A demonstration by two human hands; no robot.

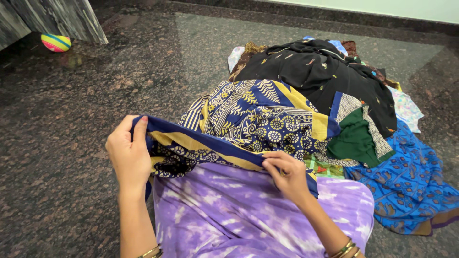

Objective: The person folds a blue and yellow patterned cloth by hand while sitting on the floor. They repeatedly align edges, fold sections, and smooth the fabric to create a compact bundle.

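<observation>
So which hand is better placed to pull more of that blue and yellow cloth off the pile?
Probably the right hand: it pinches the cloth edge on the side nearest the pile. The left hand grips the far end, away from the pile.

Cloth pile point(330, 91) on floor point(62, 124) ahead; patterned cloth point(248, 124) before it, over lap; ball point(56, 42) far left.

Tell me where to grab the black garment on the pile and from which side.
Probably best to grip the black garment at its near folded edge above the navy and yellow printed cloth, reaching from the front: it lies topmost and uncovered there, while its far side merges into the heap.
</observation>
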